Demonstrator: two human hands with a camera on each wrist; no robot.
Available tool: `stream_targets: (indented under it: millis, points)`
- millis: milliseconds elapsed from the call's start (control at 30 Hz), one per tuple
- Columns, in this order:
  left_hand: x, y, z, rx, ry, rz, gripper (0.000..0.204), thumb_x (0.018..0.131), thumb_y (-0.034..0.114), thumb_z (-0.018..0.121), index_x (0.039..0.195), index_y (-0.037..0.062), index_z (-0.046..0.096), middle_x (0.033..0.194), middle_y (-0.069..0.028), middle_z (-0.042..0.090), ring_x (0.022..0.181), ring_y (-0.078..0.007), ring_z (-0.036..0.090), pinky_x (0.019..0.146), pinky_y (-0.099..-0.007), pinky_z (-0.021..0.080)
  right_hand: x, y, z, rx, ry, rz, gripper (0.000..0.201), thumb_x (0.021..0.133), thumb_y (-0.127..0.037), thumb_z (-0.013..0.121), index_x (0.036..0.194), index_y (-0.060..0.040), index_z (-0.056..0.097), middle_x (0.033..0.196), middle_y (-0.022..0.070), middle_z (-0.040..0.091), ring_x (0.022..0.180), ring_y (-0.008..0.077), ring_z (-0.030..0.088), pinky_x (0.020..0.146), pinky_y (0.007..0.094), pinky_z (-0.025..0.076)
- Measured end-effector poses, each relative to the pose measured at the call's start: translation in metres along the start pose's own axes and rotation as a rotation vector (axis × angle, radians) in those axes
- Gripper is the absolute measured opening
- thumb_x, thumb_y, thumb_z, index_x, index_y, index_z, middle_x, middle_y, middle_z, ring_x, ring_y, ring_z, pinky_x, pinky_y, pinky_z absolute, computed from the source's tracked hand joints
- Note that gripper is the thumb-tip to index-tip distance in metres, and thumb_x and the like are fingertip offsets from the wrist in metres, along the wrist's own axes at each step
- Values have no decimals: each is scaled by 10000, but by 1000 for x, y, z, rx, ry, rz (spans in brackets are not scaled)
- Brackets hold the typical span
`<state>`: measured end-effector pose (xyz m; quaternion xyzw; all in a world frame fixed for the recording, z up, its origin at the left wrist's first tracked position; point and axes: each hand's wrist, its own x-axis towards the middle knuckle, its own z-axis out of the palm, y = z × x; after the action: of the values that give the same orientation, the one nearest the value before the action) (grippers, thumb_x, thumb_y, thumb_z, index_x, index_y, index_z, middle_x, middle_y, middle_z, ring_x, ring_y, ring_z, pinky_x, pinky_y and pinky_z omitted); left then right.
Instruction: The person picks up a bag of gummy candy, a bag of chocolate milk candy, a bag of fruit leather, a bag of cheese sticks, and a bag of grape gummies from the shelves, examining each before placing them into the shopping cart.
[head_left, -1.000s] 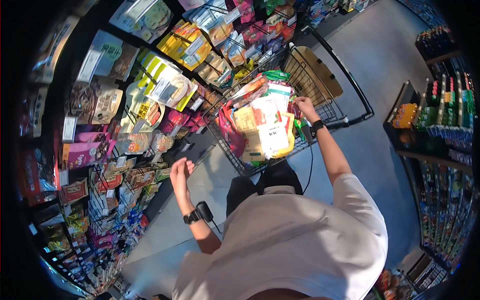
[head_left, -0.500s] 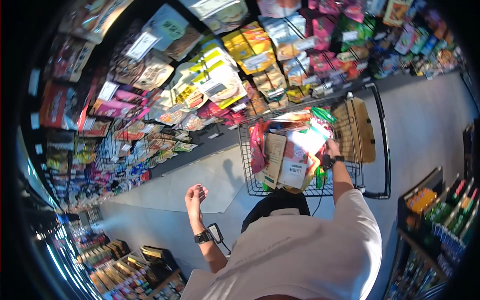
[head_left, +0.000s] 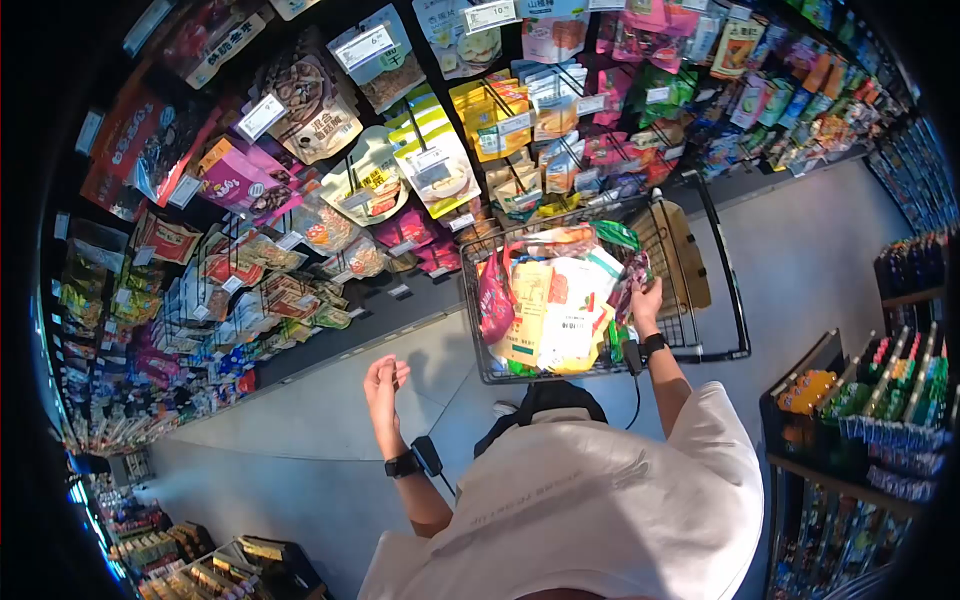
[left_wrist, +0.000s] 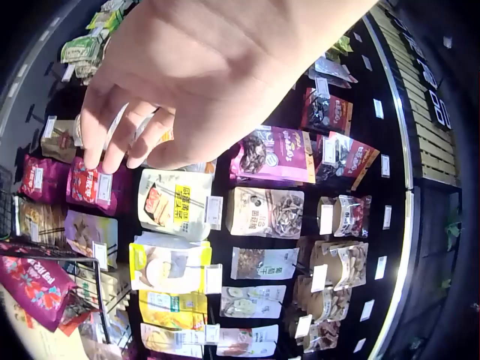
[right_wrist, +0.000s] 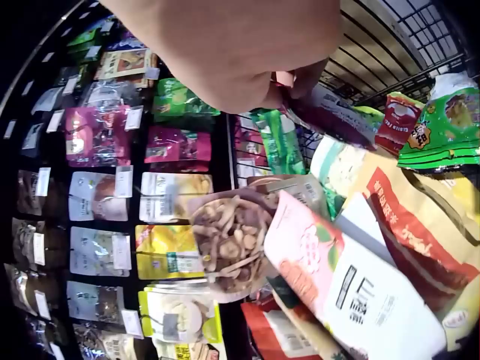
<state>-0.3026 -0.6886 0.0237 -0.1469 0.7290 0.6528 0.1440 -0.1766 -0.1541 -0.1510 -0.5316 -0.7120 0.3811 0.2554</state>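
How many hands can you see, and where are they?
2. The left hand is raised in the aisle beside the snack shelves, holding nothing. The right hand is over the shopping cart, gripping a dark snack packet.

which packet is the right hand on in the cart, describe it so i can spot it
Find the wire shopping cart parked against the snack wall, piled with packets. At the pile's right edge the right hand pinches a dark maroon packet. Its neighbours are pale cream and yellow, with a green one above.
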Motion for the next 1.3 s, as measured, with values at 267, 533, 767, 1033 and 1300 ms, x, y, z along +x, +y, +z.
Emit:
stream_targets:
  millis: [267,533,767,1033,1300]
  points:
    - [4,-36,7,-25,-341,70,265,1010,250,556,1146,39,643,1012,-88,702,900,-150,685,790,-259,527,-92,-44,-74,444,-109,-189,317,946,-175,676,1146,45,565,1015,68,663,911,135,600,818,279,483]
    - [-12,-62,35,-15,-657,40,297,1017,259,560,1194,27,616,1026,-88,698,894,-148,675,794,-272,521,-176,-95,-134,547,-466,-70,256,966,-188,658,1163,-60,557,950,-26,612,793,48,558,665,218,477]
    - [-61,-29,65,91,-752,-77,463,1037,428,494,1254,23,553,1067,-124,696,942,-191,695,834,-308,551,-240,-154,-103,650,-989,63,407,970,-196,660,1314,-81,476,1084,4,626,915,75,623,747,252,543]
    - [-82,3,82,-183,-404,118,363,962,93,646,1299,36,524,1167,-130,689,1007,-185,688,845,-298,568,-223,-169,-105,512,-1337,-308,276,968,-194,669,1166,-16,596,976,-33,617,829,32,546,745,218,473]
    - [-101,0,84,-149,-246,136,309,984,154,625,1229,-34,613,1145,-94,697,1019,-112,641,908,-255,480,-214,-137,-88,384,-1387,-251,238,968,-210,667,998,23,704,743,-85,538,659,-2,397,569,206,318]
